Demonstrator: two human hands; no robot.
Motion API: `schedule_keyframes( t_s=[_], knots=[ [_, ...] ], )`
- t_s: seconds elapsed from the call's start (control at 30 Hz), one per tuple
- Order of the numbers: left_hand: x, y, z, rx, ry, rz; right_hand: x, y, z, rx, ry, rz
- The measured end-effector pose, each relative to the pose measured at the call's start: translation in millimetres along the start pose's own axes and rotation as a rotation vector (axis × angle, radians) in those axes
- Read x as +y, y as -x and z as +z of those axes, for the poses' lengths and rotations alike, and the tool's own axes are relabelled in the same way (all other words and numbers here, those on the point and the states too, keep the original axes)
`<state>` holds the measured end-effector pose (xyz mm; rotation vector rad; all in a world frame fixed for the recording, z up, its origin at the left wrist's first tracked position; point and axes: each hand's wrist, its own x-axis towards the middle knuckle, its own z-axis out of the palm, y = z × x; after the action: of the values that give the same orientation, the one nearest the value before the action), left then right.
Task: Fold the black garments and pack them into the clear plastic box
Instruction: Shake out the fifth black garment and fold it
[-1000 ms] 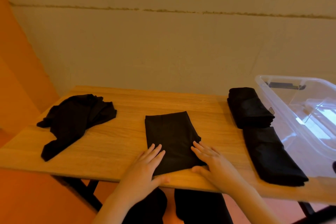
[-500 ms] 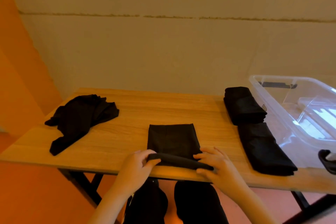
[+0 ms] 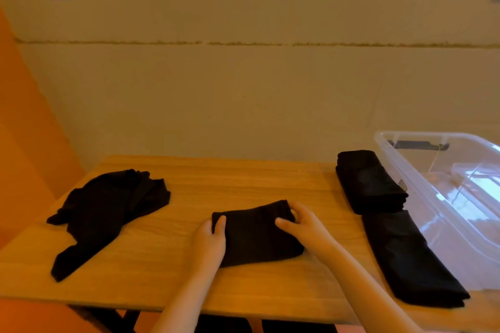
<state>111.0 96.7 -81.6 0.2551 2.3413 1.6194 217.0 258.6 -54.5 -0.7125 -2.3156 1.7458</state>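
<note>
Table: I see a wooden table [image 3: 243,178] set against a plain wall.
Centre garment: folded black garment [image 3: 257,232] lies at the near middle of the table, a compact rectangle.
Left hand: left hand [image 3: 209,240] clasps the garment's left edge, thumb on top, other fingers hidden at the side.
Right hand: right hand [image 3: 303,224] grips the far right corner, thumb on top of the cloth, fingers curled round the edge.
Unfolded garment: crumpled black garment [image 3: 105,211] lies at the left end, well apart from the hands.
Folded stack: two folded black garments [image 3: 389,224] lie end to end at the right, just beside the box.
Box: clear plastic box [image 3: 446,181] stands at the right edge; I see no black cloth through its wall.
</note>
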Motion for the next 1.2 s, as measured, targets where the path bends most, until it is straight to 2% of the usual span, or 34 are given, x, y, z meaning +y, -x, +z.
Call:
schedule_keyframes(
  t_s=[0.1, 0.27, 0.43, 0.53, 0.63, 0.7, 0.8, 0.87, 0.97, 1.1, 1.2],
  knots=[
    [-4, -5, 2, 0.043, -0.076, -0.021, 14, -3, 7, 0.110, 0.156, 0.007],
    [3, -5, -5, -0.116, 0.069, -0.161, 26, -9, 18, 0.360, 0.239, -0.076],
    [0, 4, 3, 0.093, -0.084, -0.007, 31, -11, 22, 0.477, 0.322, -0.118],
    [4, 15, 6, 0.193, -0.116, 0.083, 33, -5, 15, 0.528, 0.158, -0.077],
    [-1, 22, -2, 0.247, -0.120, 0.091, 35, 9, -7, 0.597, 0.024, -0.019],
    [-8, 22, -8, 0.240, -0.153, 0.058, 35, 19, -13, 0.574, 0.008, 0.020],
    [-14, 24, -8, 0.153, -0.197, 0.004, 31, 31, 0, 0.368, 0.054, 0.084],
    [-14, 26, -6, 0.126, -0.213, 0.008, 29, 36, 12, 0.295, 0.077, 0.107],
    [-13, 28, -6, 0.123, -0.228, 0.012, 27, 38, 26, 0.310, 0.064, 0.097],
    [-13, 30, -7, 0.119, -0.269, 0.001, 23, 38, 34, 0.353, 0.176, 0.052],
    [-12, 31, -7, 0.122, -0.276, 0.003, 22, 34, 28, 0.372, 0.011, 0.111]
  ],
)
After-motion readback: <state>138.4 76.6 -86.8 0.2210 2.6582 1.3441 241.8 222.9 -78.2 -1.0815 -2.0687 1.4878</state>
